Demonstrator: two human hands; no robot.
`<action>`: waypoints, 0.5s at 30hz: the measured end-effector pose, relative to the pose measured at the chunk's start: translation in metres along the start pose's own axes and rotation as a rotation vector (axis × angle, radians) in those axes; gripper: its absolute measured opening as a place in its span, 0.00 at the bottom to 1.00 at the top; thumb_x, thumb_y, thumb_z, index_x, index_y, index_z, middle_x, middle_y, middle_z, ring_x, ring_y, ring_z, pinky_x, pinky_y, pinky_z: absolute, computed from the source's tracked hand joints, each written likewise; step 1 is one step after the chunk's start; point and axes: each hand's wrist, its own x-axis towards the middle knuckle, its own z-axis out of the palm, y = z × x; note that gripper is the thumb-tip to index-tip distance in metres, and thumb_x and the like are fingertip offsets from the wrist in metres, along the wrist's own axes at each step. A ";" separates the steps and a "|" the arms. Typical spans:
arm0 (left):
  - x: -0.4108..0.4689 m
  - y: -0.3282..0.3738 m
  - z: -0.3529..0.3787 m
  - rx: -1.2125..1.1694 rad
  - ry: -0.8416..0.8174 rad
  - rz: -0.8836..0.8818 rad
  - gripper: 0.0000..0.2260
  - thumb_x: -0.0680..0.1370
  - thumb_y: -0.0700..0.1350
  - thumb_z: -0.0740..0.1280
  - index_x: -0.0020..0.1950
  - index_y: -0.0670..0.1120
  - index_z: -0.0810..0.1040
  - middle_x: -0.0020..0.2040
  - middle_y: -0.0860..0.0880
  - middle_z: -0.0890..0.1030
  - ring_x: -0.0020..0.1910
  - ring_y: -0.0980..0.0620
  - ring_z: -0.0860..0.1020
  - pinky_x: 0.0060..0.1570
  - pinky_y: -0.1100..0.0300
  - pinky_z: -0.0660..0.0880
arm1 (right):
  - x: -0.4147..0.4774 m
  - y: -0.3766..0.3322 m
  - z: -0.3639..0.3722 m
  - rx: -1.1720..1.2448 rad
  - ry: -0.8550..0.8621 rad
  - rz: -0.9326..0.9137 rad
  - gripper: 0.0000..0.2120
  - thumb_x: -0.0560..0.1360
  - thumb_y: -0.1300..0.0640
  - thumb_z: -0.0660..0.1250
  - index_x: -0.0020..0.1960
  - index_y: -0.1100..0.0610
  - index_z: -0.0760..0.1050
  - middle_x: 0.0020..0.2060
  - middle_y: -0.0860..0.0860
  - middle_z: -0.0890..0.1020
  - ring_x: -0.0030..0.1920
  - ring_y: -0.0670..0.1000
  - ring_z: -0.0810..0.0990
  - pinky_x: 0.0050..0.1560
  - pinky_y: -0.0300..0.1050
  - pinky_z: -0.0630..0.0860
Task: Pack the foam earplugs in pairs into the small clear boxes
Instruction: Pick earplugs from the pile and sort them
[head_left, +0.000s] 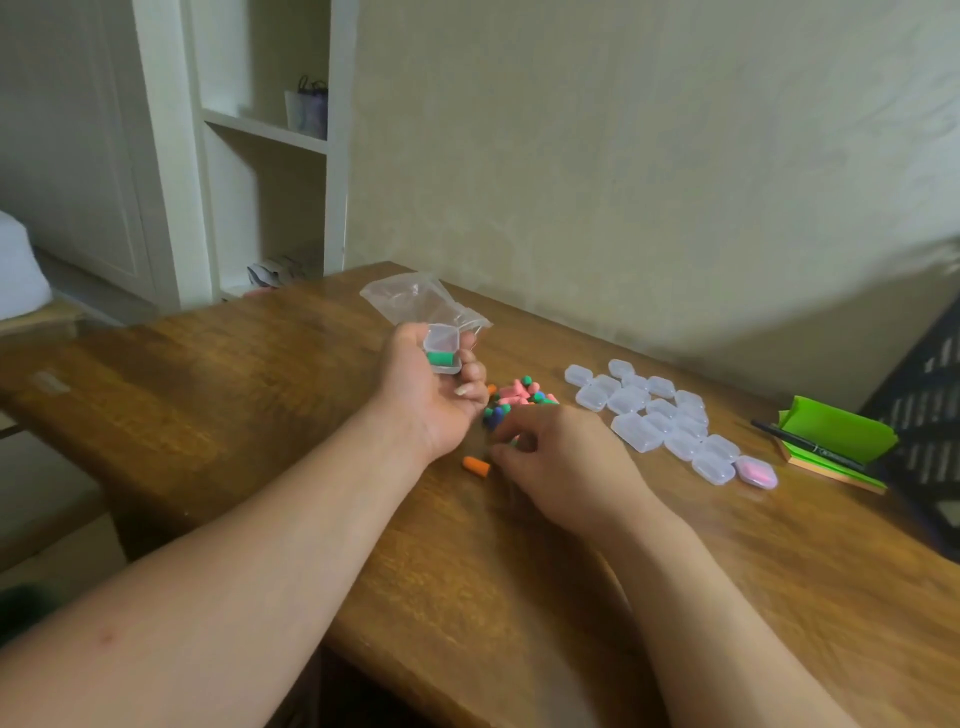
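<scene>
The right hand (550, 457) is curling its fingers over the near side of the earplug pile (519, 397) at mid-table; I cannot tell whether it is pinching one. One orange earplug (476, 465) is lying apart, just beside those fingers. The left hand (436, 400) is gripping an open clear box (442, 353) holding one green earplug (440, 358), so it is probably needing a second green one next. Toward the table's (311, 364) right edge, roughly fifteen shut empty boxes (654, 415) are sitting clustered, plus one pink-filled box (757, 472).
</scene>
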 end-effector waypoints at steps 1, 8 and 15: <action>0.000 0.000 0.000 0.003 0.000 -0.002 0.15 0.84 0.50 0.59 0.59 0.42 0.80 0.37 0.47 0.73 0.32 0.54 0.70 0.31 0.63 0.64 | 0.000 0.000 -0.001 -0.024 -0.008 0.000 0.05 0.82 0.46 0.69 0.56 0.40 0.82 0.45 0.41 0.81 0.45 0.45 0.80 0.42 0.45 0.78; -0.001 -0.002 0.002 0.049 0.008 -0.013 0.15 0.84 0.50 0.59 0.59 0.41 0.80 0.38 0.46 0.73 0.33 0.53 0.70 0.32 0.63 0.64 | -0.001 -0.003 -0.006 -0.068 -0.036 0.030 0.03 0.81 0.48 0.69 0.53 0.40 0.76 0.47 0.44 0.82 0.45 0.46 0.80 0.39 0.44 0.78; -0.005 -0.009 0.007 0.139 -0.040 -0.029 0.16 0.84 0.47 0.59 0.62 0.39 0.80 0.39 0.45 0.74 0.32 0.52 0.71 0.31 0.61 0.66 | 0.002 0.008 -0.022 0.266 0.271 0.114 0.07 0.81 0.56 0.71 0.56 0.50 0.75 0.44 0.43 0.80 0.42 0.44 0.78 0.36 0.34 0.72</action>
